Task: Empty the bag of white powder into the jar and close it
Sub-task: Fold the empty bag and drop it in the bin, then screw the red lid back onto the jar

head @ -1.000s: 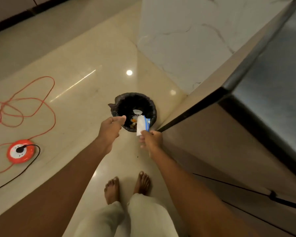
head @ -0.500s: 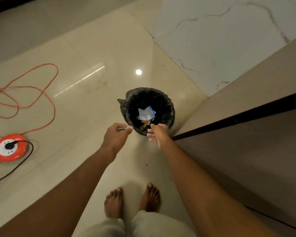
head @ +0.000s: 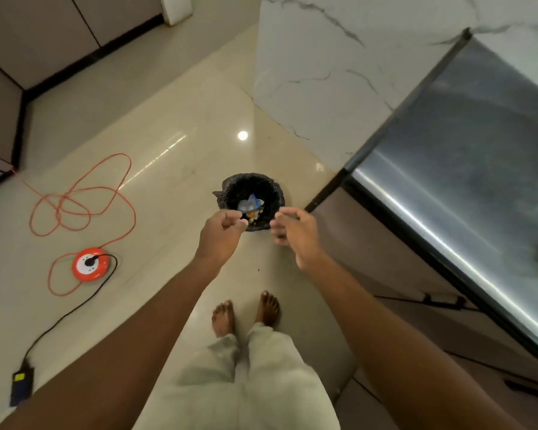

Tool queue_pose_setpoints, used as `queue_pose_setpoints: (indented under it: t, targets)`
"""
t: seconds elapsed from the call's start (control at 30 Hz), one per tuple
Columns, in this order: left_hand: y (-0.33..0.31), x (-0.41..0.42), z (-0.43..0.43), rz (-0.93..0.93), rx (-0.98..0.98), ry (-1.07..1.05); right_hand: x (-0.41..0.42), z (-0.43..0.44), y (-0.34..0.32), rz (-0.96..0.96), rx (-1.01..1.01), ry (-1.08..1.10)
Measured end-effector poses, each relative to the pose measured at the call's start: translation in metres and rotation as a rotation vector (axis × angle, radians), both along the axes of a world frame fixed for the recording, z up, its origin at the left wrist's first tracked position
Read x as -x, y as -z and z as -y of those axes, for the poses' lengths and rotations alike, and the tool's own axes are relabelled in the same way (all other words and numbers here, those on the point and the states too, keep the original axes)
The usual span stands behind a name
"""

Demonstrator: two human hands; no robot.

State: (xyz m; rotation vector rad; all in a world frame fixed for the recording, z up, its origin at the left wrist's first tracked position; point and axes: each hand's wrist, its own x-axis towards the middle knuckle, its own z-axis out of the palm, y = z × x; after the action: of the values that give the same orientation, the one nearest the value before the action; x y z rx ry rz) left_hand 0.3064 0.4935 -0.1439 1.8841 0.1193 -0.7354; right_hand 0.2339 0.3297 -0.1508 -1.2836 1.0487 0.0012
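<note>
Person stands barefoot on polished tile floor [head: 174, 125], both arms extended toward 12 o'clock. Black-lined bin [head: 230, 185] sits on the floor directly ahead at 12 o'clock, beyond the feet [head: 222, 315]. The bag [head: 248, 204], white with a blue strip, lies inside the bin on top of other scraps, below the rim and touching neither hand. Left hand [head: 221, 232] hovers at the bin's 7 o'clock edge, fingers curled in and thumb tip against the forefinger; whether it pinches anything small cannot be told. Right hand [head: 297, 235] hovers at the bin's 4 o'clock edge, motion-blurred, fingers loosely curled, holding nothing. Steel-topped counter [head: 466, 181] runs from 1 to 4 o'clock, its dark front edge passing just beside the bin's right side; the marble panel [head: 323, 72] closes off 1 o'clock. Open floor extends from 9 through 12 o'clock. Trip hazards on that side: orange cable [head: 81, 200] in loose loops at 10 o'clock, orange reel [head: 90, 264] at 9 o'clock, and black cord [head: 66, 315] trailing to an adapter [head: 21, 387] at 8 o'clock, all well apart from the feet. Dark-based cabinets [head: 44, 35] bound the far floor at 11 o'clock.
</note>
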Motion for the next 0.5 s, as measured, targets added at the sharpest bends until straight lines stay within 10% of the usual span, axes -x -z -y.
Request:
queue_pose_setpoints:
  t: [0.5]
  targets:
    - [-0.157, 0.085, 0.142, 0.352, 0.335, 0.505, 0.167, 0.076, -0.176, 0.281, 0.621, 0.413]
